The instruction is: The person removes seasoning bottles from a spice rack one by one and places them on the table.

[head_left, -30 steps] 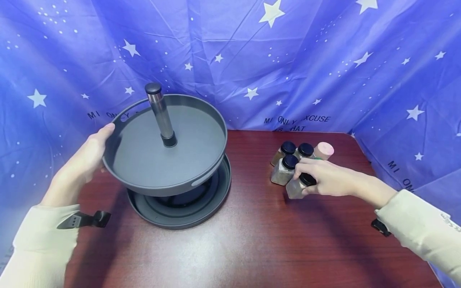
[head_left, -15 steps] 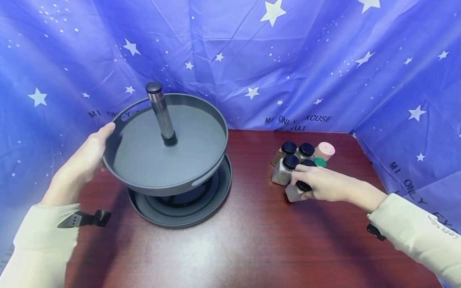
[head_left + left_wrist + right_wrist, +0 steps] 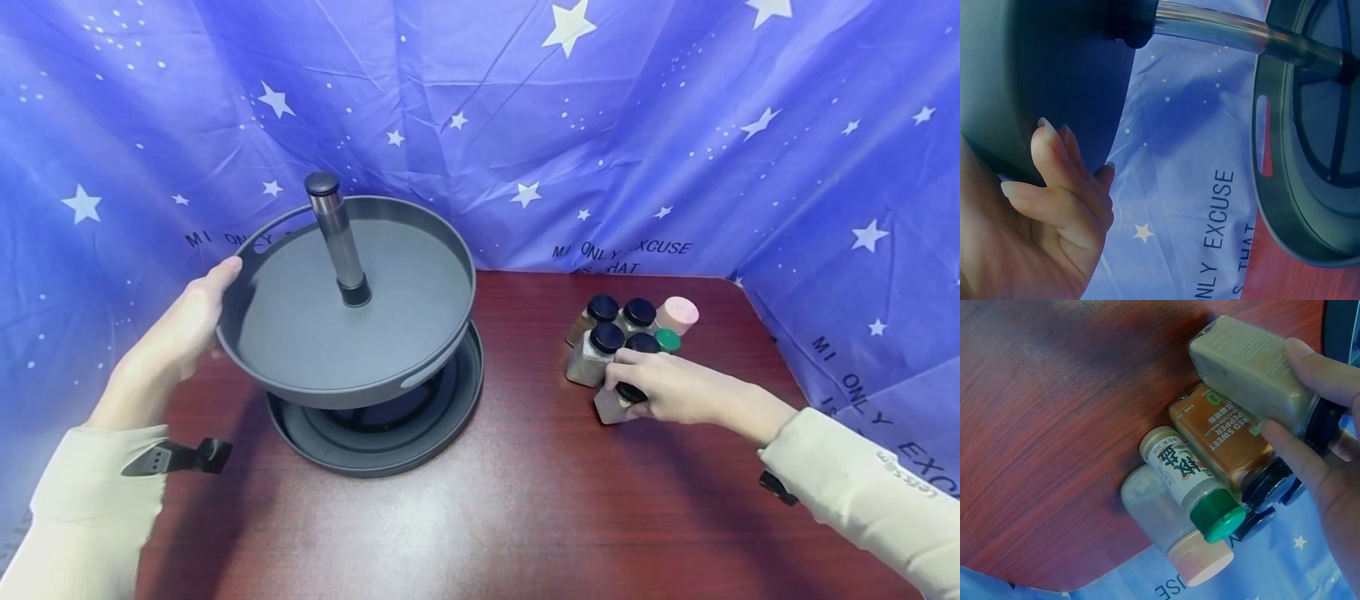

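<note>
On the left stands a grey two-tier round tray, its upper tier (image 3: 300, 333) joined to the lower tier (image 3: 367, 461) by a post partly seen in the left wrist view. My left hand (image 3: 176, 325) grips the upper tier's left side, thumb at the rim and fingers bent against the underside (image 3: 1075, 87). At the right, my right hand (image 3: 678, 385) pinches a clear square spice jar (image 3: 1247, 372) with pale contents and a black lid. Beside it are a red sweet pepper jar (image 3: 1219, 428), a green-capped shaker (image 3: 1179, 465) and a pink-capped bottle (image 3: 1157, 500).
More black-lidded jars (image 3: 590, 364) stand close together behind the right hand. A metal handle (image 3: 341, 242) with a black knob rises from the upper tier. A blue star-printed curtain (image 3: 480, 150) borders the reddish-brown table (image 3: 517, 508) at back and sides.
My right hand has drawn the pale jar slightly toward the front, away from the cluster, and the green cap has come into sight. The left hand and tray have stayed put.
</note>
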Demonstrator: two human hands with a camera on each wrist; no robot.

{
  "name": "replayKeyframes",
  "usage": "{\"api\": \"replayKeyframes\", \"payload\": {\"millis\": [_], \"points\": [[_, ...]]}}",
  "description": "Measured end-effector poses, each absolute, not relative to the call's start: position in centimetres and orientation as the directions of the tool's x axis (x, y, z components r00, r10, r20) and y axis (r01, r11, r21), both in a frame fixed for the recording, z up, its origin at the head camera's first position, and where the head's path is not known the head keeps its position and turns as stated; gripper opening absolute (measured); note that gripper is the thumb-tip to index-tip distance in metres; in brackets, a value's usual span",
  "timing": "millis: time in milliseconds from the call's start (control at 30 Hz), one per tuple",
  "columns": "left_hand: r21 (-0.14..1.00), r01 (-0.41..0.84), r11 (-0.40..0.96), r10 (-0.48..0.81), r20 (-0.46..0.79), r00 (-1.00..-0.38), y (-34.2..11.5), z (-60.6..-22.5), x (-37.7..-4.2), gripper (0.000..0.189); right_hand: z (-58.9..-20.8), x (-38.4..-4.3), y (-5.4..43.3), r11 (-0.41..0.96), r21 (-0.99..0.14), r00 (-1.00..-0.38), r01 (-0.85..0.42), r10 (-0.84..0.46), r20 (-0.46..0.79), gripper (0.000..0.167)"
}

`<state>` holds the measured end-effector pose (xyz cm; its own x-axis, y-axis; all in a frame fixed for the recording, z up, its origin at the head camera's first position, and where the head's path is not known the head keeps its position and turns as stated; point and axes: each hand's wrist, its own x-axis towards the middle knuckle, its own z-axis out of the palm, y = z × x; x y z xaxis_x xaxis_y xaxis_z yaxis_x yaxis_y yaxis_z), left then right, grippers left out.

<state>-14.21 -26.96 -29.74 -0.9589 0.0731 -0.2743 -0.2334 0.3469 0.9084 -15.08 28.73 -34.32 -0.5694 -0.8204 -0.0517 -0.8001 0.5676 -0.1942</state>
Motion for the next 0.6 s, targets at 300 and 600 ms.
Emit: {"api": "replayKeyframes", "payload": {"millis": [300, 600], "points": [[0.913, -0.246, 0.325, 0.072, -0.284, -0.956, -27.00, -29.72, -14.26, 0.049, -34.72, -15.15, 28.95, 0.560, -0.175, -0.565, -0.810, -0.825, -0.029, 0.042], [0.920, -0.237, 0.313, 0.070, -0.272, -0.960, -26.83, -29.74, -14.08, 0.053, -35.13, -15.07, 29.10, 0.543, -0.162, -0.551, -0.824, -0.834, 0.005, 0.042]]}}
